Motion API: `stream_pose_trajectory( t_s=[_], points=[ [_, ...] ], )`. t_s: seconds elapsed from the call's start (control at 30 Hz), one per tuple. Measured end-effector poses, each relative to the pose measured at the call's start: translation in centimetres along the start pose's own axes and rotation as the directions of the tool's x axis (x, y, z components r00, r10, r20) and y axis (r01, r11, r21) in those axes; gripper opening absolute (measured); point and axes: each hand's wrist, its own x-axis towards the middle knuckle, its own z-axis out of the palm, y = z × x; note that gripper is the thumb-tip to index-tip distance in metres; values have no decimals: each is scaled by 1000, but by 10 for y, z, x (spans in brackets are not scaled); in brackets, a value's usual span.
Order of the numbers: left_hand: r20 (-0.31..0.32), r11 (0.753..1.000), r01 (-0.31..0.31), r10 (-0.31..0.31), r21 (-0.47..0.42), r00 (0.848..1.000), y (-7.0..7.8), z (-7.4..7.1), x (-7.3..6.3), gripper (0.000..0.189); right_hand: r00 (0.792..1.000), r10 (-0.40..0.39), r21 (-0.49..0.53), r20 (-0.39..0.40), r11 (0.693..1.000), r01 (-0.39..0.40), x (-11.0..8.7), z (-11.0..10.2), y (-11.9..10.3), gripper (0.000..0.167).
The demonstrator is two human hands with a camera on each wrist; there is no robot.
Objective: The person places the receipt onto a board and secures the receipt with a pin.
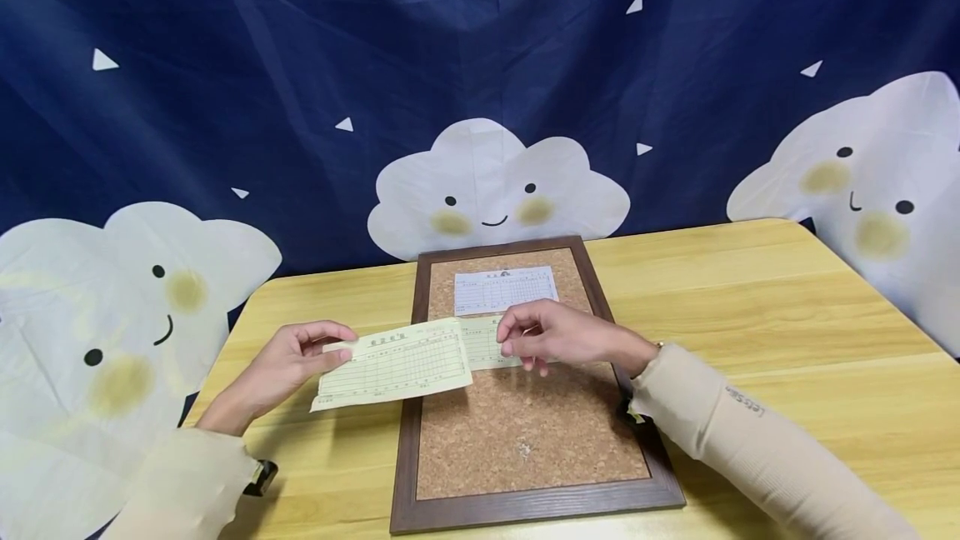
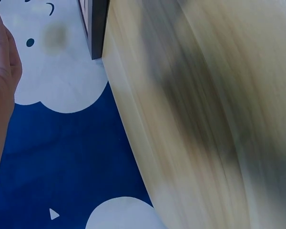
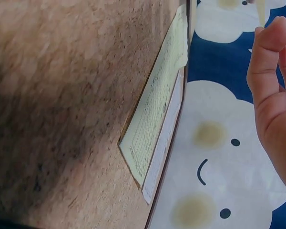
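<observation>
My left hand (image 1: 296, 361) pinches a pale yellow-green printed form (image 1: 393, 361) by its left side, thumb on the printed face. The form slants out over the left frame of the cork board (image 1: 525, 440), its right end overlapping a similar yellow-green form (image 3: 152, 100) on the cork. Over that second form hovers my right hand (image 1: 558, 336), fingers loosely bent and thumb tip close to the index finger, with nothing visible in its grasp. Higher on the board is a white form with blue printing (image 1: 506, 290). Only part of my left hand (image 2: 2, 62) shows in the left wrist view.
The cork board has a dark wooden frame (image 1: 536, 511) and lies on a light wood table (image 1: 765, 340). Behind the table hangs a dark blue cloth (image 1: 300, 40) with smiling white clouds. A small pale worn mark (image 1: 525, 448) shows low on the cork.
</observation>
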Motion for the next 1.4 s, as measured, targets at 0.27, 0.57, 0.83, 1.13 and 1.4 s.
stream_pose_trajectory(
  t_s=[0.27, 0.57, 0.83, 1.13, 1.4],
  points=[
    [20, 999, -8, 9, -46, 1000, 0, 5, 4, 25, 999, -31, -24, -27, 999, 30, 4, 4, 0, 6],
    [22, 997, -24, 26, -70, 999, -2, 8, 7, 23, 997, -49, -39, -51, 998, 47, 8, 9, -3, 5],
    [49, 995, -28, 33, -100, 998, -3, 12, 10, 23, 997, -56, -37, -52, 998, 54, 12, 13, -3, 5],
    [43, 994, -44, 49, -100, 998, 0, 16, 12, 21, 998, -42, -21, -48, 999, 41, 14, 15, -6, 8],
    [26, 997, -53, 54, -62, 998, 2, 20, 14, 23, 998, -26, -27, -60, 999, 24, 16, 18, -7, 4]
  ],
)
